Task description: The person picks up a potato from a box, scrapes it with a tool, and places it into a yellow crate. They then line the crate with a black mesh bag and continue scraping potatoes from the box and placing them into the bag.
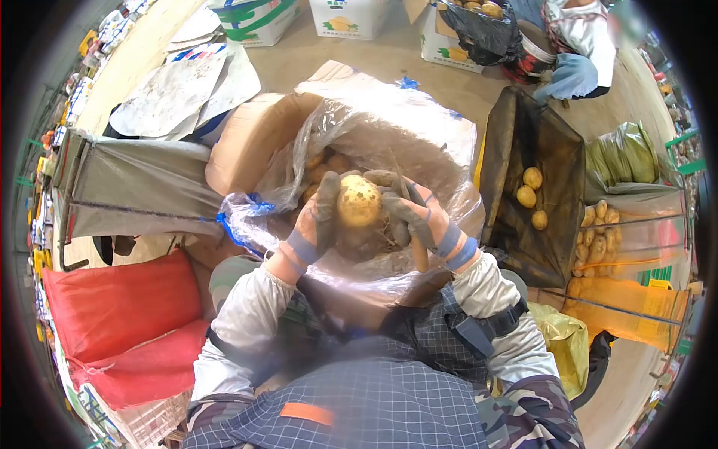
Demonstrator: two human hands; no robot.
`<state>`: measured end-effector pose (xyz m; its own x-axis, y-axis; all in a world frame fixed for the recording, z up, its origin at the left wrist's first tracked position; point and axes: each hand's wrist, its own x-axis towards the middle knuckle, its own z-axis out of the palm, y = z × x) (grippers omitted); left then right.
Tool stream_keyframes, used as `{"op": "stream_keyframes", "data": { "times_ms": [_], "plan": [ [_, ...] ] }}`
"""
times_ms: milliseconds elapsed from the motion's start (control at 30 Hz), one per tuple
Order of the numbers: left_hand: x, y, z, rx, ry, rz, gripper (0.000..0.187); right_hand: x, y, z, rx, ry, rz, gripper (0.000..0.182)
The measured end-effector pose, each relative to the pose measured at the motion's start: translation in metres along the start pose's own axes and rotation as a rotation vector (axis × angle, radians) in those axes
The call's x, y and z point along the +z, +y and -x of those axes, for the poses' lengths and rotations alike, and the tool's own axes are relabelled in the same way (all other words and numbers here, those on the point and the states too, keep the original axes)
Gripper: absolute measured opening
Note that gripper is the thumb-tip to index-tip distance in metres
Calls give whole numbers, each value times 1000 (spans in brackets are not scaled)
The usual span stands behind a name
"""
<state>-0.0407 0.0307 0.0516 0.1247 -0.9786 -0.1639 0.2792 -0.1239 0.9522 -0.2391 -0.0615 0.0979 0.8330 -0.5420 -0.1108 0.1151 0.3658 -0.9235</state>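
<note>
A round yellowish potato [359,201] with brown specks is held up between my two gloved hands, above an open carton [434,142] lined with clear plastic. My left hand [318,217] has its fingers pressed against the potato's left side. On the other side, my right hand [411,213] touches the potato with its fingertips, its fingers curled; a thin brown stick-like thing [419,253] shows by its palm. More potatoes [338,162] lie inside the carton behind my left hand.
A dark crate [497,217] holding a few potatoes [532,177] stands right, beside a mesh bag of potatoes [598,232]. Red sacking [127,314] lies left. White cartons [348,19] stand ahead. Another person [583,45] is at the upper right.
</note>
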Motion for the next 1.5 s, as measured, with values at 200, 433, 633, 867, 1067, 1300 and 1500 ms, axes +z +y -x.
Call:
{"op": "stream_keyframes", "data": {
  "times_ms": [200,433,633,867,1067,1300,1500],
  "plan": [
    [12,32,9,-84,-91,266,56,-4,7,-7,17,7,-78,52],
    [5,32,4,-25,-22,50,49,3,13,-12,67,128,-73,66],
    [1,24,1,-72,38,497,47,-41,59,-27,39,206,47,41],
    [-69,93,102,636,444,-52,38,-73,101,-81,232,319,360,34],
    [-137,222,386,986,1405,-748,40,-16,70,-70,300,169,284,29],
    [-330,244,630,375,1963,-328,39,-35,62,-55,269,118,328,31],
    [-335,261,578,189,1879,-1176,28,-33,45,-32,215,342,395,37]
  ]
}}
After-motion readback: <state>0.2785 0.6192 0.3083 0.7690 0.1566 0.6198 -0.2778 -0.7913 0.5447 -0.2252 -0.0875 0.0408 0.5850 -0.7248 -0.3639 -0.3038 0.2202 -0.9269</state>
